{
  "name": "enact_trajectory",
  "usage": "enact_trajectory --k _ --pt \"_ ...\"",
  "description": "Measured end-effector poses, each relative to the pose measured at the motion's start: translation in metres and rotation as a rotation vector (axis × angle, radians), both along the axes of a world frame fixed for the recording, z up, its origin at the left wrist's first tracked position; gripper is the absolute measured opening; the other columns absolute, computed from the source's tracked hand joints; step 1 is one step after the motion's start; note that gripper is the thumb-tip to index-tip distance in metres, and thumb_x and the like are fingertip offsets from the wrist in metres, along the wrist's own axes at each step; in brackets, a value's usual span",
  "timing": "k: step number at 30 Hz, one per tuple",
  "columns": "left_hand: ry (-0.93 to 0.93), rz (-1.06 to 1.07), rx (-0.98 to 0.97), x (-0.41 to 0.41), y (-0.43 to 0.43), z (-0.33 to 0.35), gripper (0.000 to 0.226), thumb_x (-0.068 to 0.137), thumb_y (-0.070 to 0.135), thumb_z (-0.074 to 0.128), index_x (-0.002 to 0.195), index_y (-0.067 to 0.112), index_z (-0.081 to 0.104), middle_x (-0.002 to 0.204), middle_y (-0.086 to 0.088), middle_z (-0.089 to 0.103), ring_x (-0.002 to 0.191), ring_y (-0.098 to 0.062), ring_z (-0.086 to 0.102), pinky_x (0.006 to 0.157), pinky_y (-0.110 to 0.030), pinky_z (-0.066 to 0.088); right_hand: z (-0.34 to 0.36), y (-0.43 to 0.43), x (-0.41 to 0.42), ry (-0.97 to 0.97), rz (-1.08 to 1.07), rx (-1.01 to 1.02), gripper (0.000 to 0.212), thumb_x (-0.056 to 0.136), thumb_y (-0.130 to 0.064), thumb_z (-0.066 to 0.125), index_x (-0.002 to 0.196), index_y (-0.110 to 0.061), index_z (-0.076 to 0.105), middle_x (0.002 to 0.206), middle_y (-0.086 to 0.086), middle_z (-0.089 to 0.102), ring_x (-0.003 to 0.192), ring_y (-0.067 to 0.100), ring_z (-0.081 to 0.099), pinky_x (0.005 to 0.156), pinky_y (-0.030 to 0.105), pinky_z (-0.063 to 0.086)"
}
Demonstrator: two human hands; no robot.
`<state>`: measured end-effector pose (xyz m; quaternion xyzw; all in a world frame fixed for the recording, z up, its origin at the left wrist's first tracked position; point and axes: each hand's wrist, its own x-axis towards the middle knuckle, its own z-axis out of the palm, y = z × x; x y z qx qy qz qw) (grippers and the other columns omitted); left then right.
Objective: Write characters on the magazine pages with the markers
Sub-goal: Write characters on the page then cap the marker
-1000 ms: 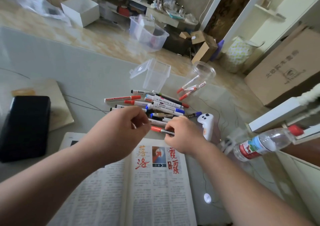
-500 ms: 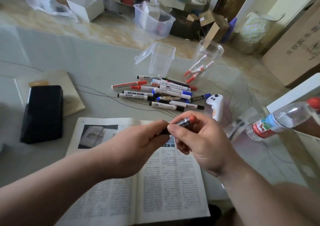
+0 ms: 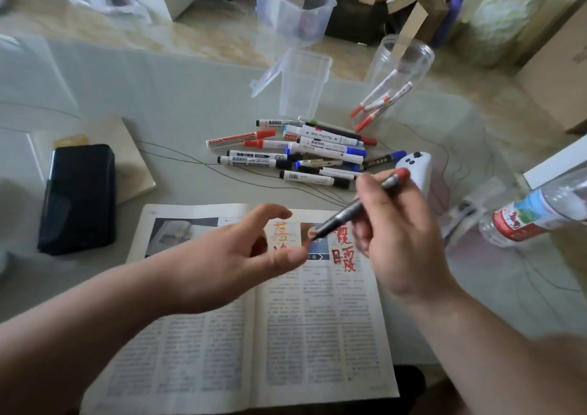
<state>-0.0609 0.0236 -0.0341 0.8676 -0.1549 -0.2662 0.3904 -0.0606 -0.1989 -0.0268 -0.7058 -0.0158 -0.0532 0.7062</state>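
Your right hand [image 3: 397, 240] has a pinching grip on the marker [image 3: 349, 208], whose long axis runs 2 to 8 o'clock: red end high at 2, tip aimed down at 8 over the magazine [image 3: 317, 351], right page. Your left hand [image 3: 222, 262] hovers loose-fingered at the tip's 9 o'clock, so the right hand writes.

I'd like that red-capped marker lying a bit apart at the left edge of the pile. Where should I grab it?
Probably pinch the white barrel of the red-capped marker near its left end, coming down from above. It lies flat on the table, and that end sticks out clear of the pile, while its cap end sits close to other markers.
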Motion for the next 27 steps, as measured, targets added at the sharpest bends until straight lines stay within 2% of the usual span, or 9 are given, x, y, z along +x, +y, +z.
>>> enact_trajectory --k 2,3,5,7,10,13,15,19,27 --pt "-0.079 -0.08 0.288 0.004 0.008 -0.003 0.088 0.069 0.085 0.057 0.141 0.059 0.014 0.089 0.016 0.053 0.074 0.0 0.051 0.071 -0.02 0.041 -0.008 -0.013 0.01 0.027 -0.165 -0.007 0.033 0.086 -0.04 0.071 0.071 -0.024 0.045 0.064 0.018 0.037 0.054 0.023 0.037 0.055 0.033 0.033" --pt "-0.121 -0.095 0.383 0.005 0.011 -0.007 0.097 0.067 0.083 0.062 0.144 0.06 0.007 0.1 0.021 0.052 0.082 0.002 0.05 0.079 -0.021 0.043 -0.014 -0.018 0.013 0.069 -0.198 -0.001 0.037 0.081 -0.038 0.074 0.068 -0.023 0.043 0.064 0.019 0.035 0.053 0.023 0.036 0.054 0.033 0.031" --pt "-0.164 -0.101 0.457 0.005 0.012 -0.022 0.112 0.061 0.088 0.063 0.147 0.06 -0.003 0.127 0.017 0.048 0.112 -0.005 0.048 0.102 -0.031 0.044 -0.028 -0.021 0.012 0.178 -0.136 -0.045 0.039 0.079 -0.034 0.079 0.064 -0.021 0.046 0.058 0.016 0.041 0.046 0.019 0.04 0.05 0.027 0.033" --pt "-0.172 -0.102 0.526 0.005 0.009 -0.038 0.12 0.056 0.093 0.059 0.148 0.058 -0.008 0.125 0.013 0.041 0.125 -0.014 0.04 0.108 -0.035 0.037 -0.039 -0.015 0.004 0.219 0.033 -0.122 0.03 0.087 -0.033 0.077 0.068 -0.018 0.059 0.055 0.011 0.055 0.045 0.019 0.053 0.046 0.028 0.043" --pt "-0.202 -0.082 0.579 0.006 0.001 -0.054 0.124 0.05 0.097 0.056 0.151 0.055 -0.003 0.109 0.011 0.03 0.118 -0.015 0.036 0.104 -0.034 0.035 -0.046 -0.003 -0.004 0.212 0.215 -0.222 0.016 0.095 -0.022 0.068 0.082 -0.014 0.075 0.073 0.011 0.072 0.07 0.024 0.071 0.068 0.037 0.06" --pt "-0.208 -0.051 0.592 0.014 -0.005 -0.058 0.124 0.049 0.098 0.056 0.151 0.055 0.002 0.115 0.007 0.036 0.116 -0.016 0.037 0.1 -0.034 0.036 -0.055 -0.003 -0.001 0.193 0.265 -0.444 0.004 0.087 -0.023 0.074 0.086 -0.022 0.078 0.083 -0.008 0.075 0.094 0.009 0.07 0.085 0.028 0.054" --pt "-0.205 -0.037 0.6 0.017 -0.009 -0.059 0.124 0.049 0.098 0.056 0.152 0.055 0.002 0.118 0.006 0.038 0.116 -0.016 0.038 0.099 -0.034 0.037 -0.06 -0.002 0.0 0.203 0.239 -0.493 0.004 0.081 -0.025 0.073 0.084 -0.024 0.075 0.082 -0.011 0.074 0.093 0.007 0.069 0.082 0.026 0.053" --pt "-0.204 -0.005 0.613 0.018 -0.018 -0.06 0.125 0.051 0.099 0.054 0.153 0.052 0.001 0.129 0.003 0.04 0.121 -0.019 0.039 0.1 -0.036 0.039 -0.062 0.003 -0.001 0.176 0.197 -0.54 0.015 0.082 -0.006 0.077 0.078 -0.016 0.066 0.076 -0.007 0.068 0.066 0.004 0.061 0.061 0.014 0.045" --pt "-0.204 -0.07 0.622 0.014 -0.016 -0.06 0.125 0.049 0.101 0.053 0.15 0.057 -0.006 0.128 0.005 0.037 0.12 -0.017 0.035 0.101 -0.035 0.037 -0.07 0.0 0.003 0.124 0.158 -0.612 0.015 0.08 -0.012 0.083 0.075 -0.019 0.07 0.075 -0.017 0.069 0.072 0.005 0.064 0.063 0.011 0.043"
